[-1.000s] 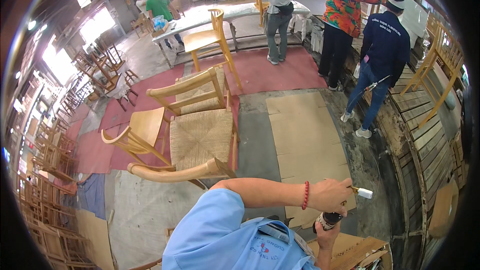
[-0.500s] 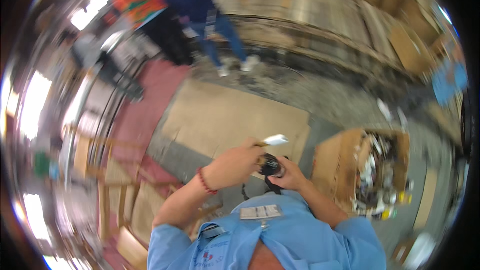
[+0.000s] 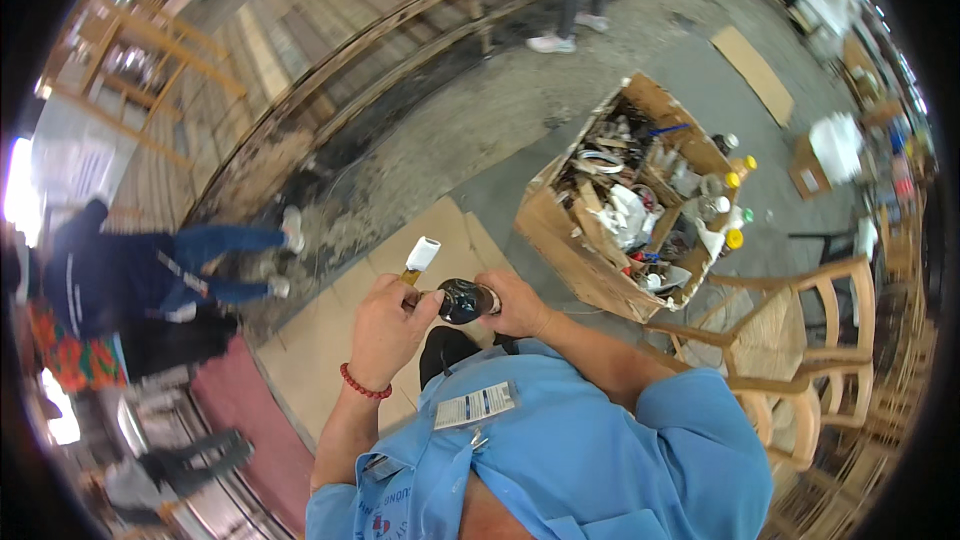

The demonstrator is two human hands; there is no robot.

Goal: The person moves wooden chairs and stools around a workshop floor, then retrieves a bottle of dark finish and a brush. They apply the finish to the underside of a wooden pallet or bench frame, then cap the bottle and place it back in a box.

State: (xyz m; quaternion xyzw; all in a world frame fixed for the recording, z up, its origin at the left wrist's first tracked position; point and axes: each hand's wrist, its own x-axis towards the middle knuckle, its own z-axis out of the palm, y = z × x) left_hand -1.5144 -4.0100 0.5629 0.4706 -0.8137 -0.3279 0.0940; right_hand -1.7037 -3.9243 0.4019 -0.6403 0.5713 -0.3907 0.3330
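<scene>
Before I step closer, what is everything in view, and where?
Bottle: one, dark, centre
White-tipped stick: one, white and brown, above-left of bottle
Scrap-filled cardboard box: one, brown, right of centre
Capped bottles: several, yellow, white and green caps, beside the box
Chairs: at least three, pale wood, right and upper left
Flat cardboard: count unclear, tan, floor
Mat: one, red, lower left
Slatted platform: one, brown, upper left
Other people: at least four, mixed clothing, left and top
Shirt: one, blue, bottom
Bracelet: one, red, left wrist
Left grip: one, bare, on stick
Right grip: one, bare, on bottle
</scene>
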